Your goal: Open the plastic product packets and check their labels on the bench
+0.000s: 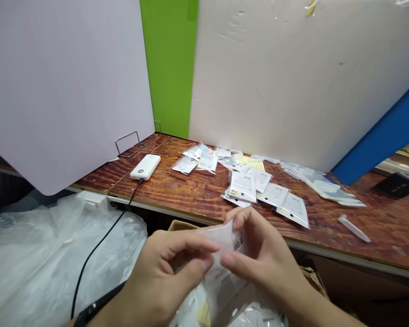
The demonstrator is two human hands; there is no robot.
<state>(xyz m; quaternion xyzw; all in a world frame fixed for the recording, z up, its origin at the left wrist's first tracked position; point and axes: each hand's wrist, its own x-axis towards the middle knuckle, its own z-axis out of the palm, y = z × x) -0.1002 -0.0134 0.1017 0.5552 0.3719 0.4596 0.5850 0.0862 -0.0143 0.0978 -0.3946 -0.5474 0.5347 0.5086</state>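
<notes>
Between my two hands is a small clear plastic packet (pixel 221 277) with a printed white card and a barcode inside. My left hand (pixel 170 268) pinches its left side between thumb and forefinger. On the other side, my right hand (pixel 262 254) grips the packet's upper right edge, thumb in front and fingers behind. Below the hands, an open carton (pixel 180 225) holds several more plastic packets (pixel 259 315); the hands hide much of it. Just beyond my right hand, several finished-looking card packets (pixel 243 186) overlap on the wooden table (pixel 177 190).
A white power bank (pixel 145 167) with a black cable (pixel 105 240) lies on the table. More packets (pixel 207 159), a yellow dotted sheet (pixel 250 162), clear bags (pixel 327 186) and a white plastic strip (pixel 354 228) lie about. A large plastic bag (pixel 54 254) fills the lower left. Tall boards (pixel 276 81) stand behind.
</notes>
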